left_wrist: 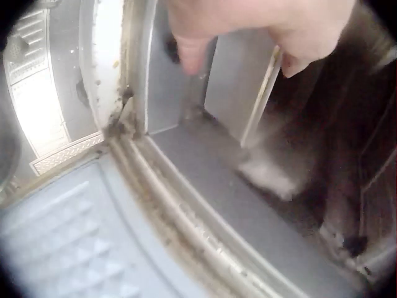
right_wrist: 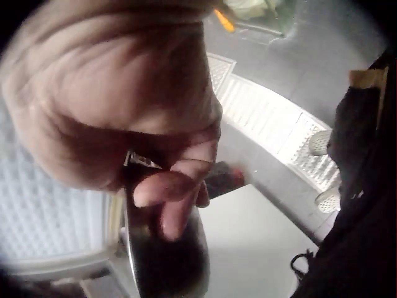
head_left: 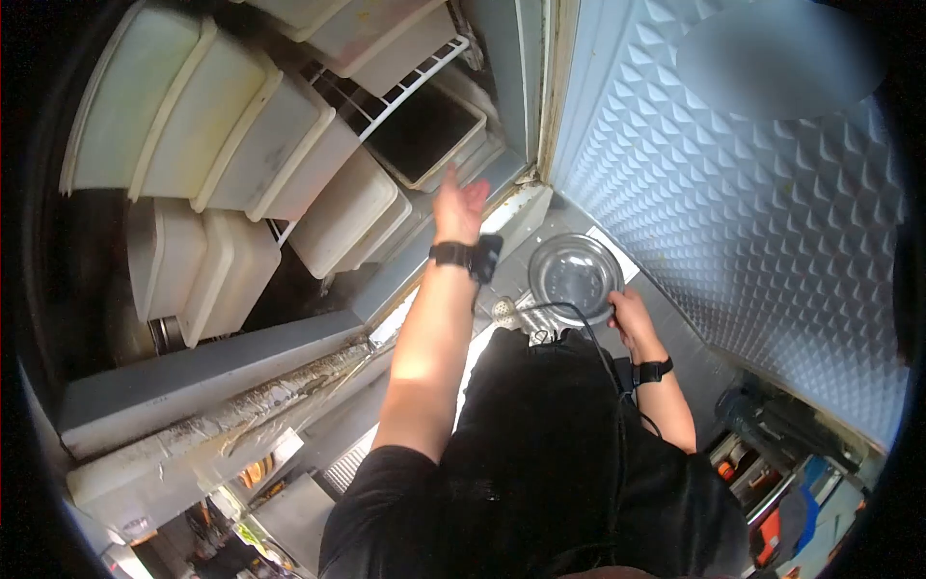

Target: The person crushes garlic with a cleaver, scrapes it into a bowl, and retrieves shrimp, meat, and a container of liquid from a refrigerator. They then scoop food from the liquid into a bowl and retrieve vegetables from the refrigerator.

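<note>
My right hand (head_left: 632, 320) grips the rim of a round, shiny metal bowl (head_left: 576, 273) at the right of my body. In the right wrist view the fingers (right_wrist: 164, 189) curl over the edge of that bowl (right_wrist: 177, 261). My left hand (head_left: 459, 207) is stretched towards the open cabinet, fingers loose and holding nothing. Right by its fingertips in the head view is a pale plastic bin (head_left: 470, 159) with a dark interior, low on the cabinet floor. The left wrist view has the same hand (left_wrist: 267, 22) above the cabinet's inner corner.
Several upright pale plastic bins (head_left: 231, 125) fill the cabinet, beside a white wire rack (head_left: 410, 92). A textured door (head_left: 733, 203) stands open at the right. The worn cabinet sill (head_left: 222, 405) runs along the front. White floor grating (right_wrist: 267, 115) lies near the feet.
</note>
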`<move>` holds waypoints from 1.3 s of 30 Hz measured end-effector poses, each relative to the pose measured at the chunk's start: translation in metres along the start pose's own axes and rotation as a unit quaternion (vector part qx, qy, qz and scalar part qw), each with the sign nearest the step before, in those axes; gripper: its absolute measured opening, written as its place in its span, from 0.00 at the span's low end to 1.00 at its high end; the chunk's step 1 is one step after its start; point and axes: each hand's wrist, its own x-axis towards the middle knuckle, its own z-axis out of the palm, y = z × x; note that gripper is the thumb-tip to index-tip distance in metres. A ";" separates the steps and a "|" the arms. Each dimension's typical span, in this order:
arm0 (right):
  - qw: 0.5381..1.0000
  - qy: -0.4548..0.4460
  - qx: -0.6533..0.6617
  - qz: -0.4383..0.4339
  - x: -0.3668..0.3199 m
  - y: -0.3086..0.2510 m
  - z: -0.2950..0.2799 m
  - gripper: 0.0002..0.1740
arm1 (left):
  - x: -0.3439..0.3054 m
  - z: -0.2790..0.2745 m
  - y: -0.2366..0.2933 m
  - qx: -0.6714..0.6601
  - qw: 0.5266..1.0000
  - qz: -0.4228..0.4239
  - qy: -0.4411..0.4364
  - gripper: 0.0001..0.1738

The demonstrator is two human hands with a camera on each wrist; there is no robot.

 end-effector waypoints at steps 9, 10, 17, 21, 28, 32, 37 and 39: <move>0.953 0.191 0.157 0.173 -0.012 0.160 -0.158 0.10 | 0.049 0.023 0.024 -0.335 0.940 -0.014 0.067 0.17; 0.943 0.219 0.175 0.180 -0.021 0.170 -0.172 0.10 | 0.048 0.024 0.025 -0.338 0.939 -0.010 0.066 0.17; 0.859 0.363 0.317 0.171 -0.069 0.239 -0.291 0.15 | 0.033 0.026 0.037 -0.353 0.934 -0.010 0.054 0.12; 0.844 0.412 0.325 0.109 -0.071 0.226 -0.322 0.14 | 0.014 0.026 0.025 -0.308 0.944 0.012 0.119 0.11; 0.850 0.448 0.277 -0.018 -0.052 0.166 -0.361 0.13 | -0.042 0.006 -0.031 -0.320 0.945 -0.014 0.065 0.15; 0.840 0.347 0.375 -0.183 -0.031 0.152 -0.378 0.09 | -0.073 -0.016 -0.066 -0.369 0.928 -0.055 0.016 0.07; 0.890 0.364 0.248 -0.120 -0.015 0.153 -0.392 0.15 | -0.134 -0.027 -0.078 -0.320 0.947 -0.035 0.001 0.04; 0.897 0.355 0.243 -0.106 -0.008 0.155 -0.401 0.15 | -0.151 -0.042 -0.088 -0.282 0.959 -0.038 -0.012 0.04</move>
